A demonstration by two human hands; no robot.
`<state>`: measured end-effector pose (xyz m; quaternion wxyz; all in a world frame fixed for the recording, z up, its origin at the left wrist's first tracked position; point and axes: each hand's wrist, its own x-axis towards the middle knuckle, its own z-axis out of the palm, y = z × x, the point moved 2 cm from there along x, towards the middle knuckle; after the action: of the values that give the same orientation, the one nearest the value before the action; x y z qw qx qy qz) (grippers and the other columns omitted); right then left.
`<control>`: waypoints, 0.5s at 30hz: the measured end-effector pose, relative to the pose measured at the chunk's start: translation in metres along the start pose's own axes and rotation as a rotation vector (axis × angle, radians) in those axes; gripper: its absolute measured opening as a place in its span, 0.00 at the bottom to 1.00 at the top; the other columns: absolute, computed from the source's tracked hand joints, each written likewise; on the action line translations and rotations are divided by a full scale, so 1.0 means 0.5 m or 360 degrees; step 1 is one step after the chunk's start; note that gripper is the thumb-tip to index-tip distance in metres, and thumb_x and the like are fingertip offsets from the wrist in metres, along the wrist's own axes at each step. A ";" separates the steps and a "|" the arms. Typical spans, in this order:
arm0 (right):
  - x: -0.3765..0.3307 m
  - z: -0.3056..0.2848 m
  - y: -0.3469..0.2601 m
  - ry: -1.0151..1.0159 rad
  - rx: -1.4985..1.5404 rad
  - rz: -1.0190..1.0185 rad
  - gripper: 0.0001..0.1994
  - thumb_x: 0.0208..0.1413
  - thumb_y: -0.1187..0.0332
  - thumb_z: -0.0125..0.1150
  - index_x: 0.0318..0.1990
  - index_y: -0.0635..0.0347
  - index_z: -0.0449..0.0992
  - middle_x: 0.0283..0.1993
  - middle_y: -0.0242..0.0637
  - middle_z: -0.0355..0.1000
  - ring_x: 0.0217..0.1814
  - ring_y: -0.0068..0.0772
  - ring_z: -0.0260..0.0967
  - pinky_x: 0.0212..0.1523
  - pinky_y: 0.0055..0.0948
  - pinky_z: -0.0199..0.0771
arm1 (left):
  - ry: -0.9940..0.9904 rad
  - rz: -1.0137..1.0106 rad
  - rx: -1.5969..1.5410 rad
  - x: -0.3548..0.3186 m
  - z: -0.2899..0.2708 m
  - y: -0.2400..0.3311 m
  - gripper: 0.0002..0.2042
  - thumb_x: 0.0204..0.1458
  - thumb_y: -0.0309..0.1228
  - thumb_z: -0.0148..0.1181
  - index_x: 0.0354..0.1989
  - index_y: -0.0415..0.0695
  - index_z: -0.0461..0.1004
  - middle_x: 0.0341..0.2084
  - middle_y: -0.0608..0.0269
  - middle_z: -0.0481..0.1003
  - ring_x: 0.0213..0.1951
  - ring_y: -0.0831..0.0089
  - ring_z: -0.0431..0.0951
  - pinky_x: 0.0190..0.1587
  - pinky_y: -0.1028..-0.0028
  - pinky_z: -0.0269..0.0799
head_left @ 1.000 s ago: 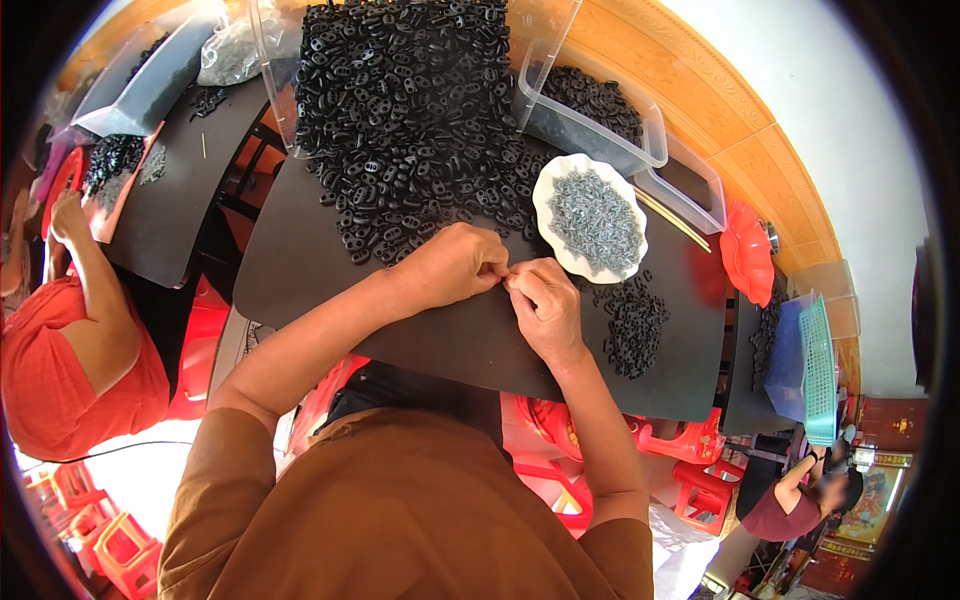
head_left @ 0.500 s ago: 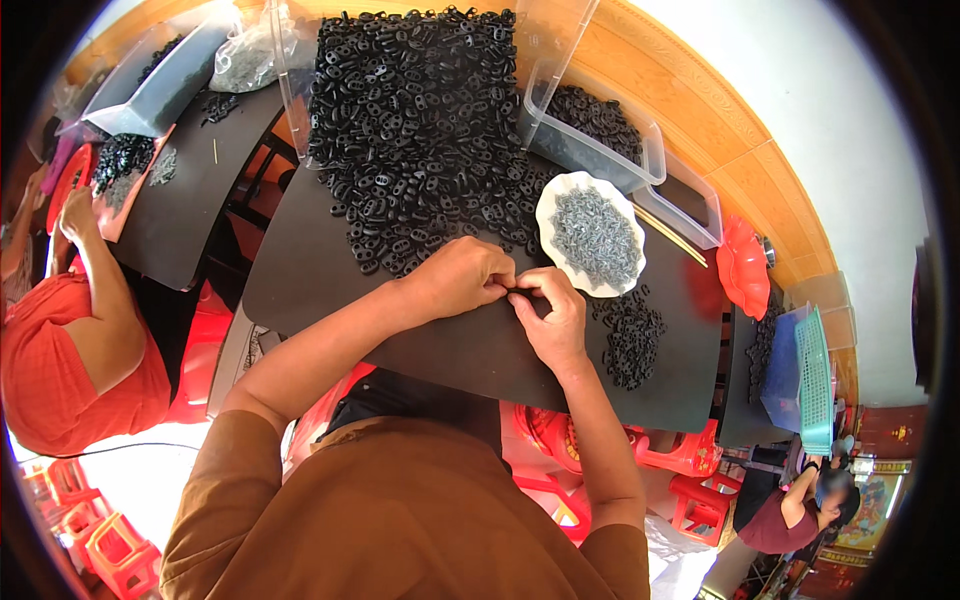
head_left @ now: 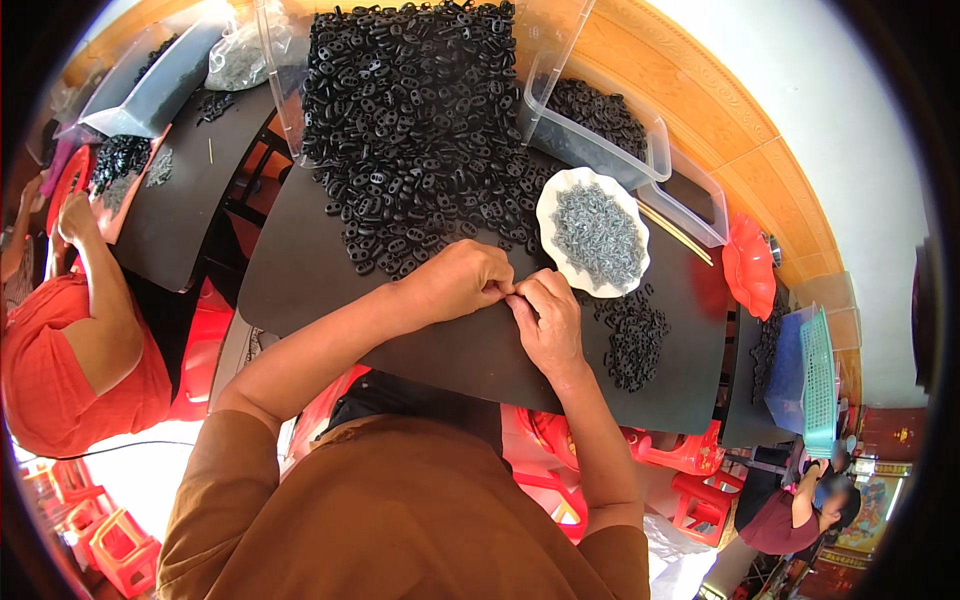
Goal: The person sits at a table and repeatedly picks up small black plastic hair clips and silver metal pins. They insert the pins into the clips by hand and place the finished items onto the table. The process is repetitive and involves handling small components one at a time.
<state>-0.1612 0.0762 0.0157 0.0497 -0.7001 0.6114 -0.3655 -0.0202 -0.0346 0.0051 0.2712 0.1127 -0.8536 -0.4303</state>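
In the head view, the left hand [head_left: 462,282] and right hand [head_left: 550,320] meet fingertip to fingertip above the table [head_left: 430,355], both pinched narrow; I cannot tell what they hold. Black pieces [head_left: 410,150] lie heaped beyond them, beside the white bowl [head_left: 547,207].

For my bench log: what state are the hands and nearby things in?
Left hand: fingertips pinched
Right hand: fingertips pinched, any contents hidden
White dish: filled with clear pieces
Large black pile: loosely heaped
Small black pile: loosely heaped
Clear bin: open, holding black pieces
Sticks: lying side by side
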 end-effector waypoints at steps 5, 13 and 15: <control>-0.002 0.003 0.008 -0.0003 0.0021 0.0019 0.05 0.47 0.79 0.65 0.30 0.63 0.74 0.30 0.39 0.66 0.35 0.45 0.65 0.37 0.40 0.67 | 0.0009 0.0037 0.0048 0.001 0.001 -0.002 0.03 0.43 0.19 0.65 0.28 0.38 0.79 0.27 0.53 0.78 0.31 0.53 0.80 0.34 0.62 0.76; -0.010 -0.005 0.016 0.0058 0.0359 0.0350 0.06 0.53 0.75 0.67 0.34 0.65 0.75 0.31 0.39 0.71 0.30 0.36 0.73 0.32 0.30 0.71 | 0.0022 -0.0054 -0.0032 0.009 -0.016 0.001 0.06 0.48 0.20 0.66 0.35 0.38 0.82 0.28 0.57 0.80 0.29 0.67 0.81 0.32 0.71 0.75; -0.011 -0.008 0.023 0.0074 0.0420 0.0368 0.07 0.55 0.76 0.67 0.40 0.64 0.76 0.32 0.38 0.74 0.30 0.29 0.73 0.33 0.26 0.72 | -0.0002 -0.0224 -0.0278 0.014 -0.030 0.010 0.06 0.50 0.21 0.66 0.36 0.38 0.82 0.29 0.60 0.81 0.31 0.74 0.81 0.34 0.74 0.76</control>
<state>-0.1728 0.0797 0.0100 0.1687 -0.6040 0.6355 -0.4504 -0.0174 -0.0449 0.0187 0.2486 0.1482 -0.8030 -0.5211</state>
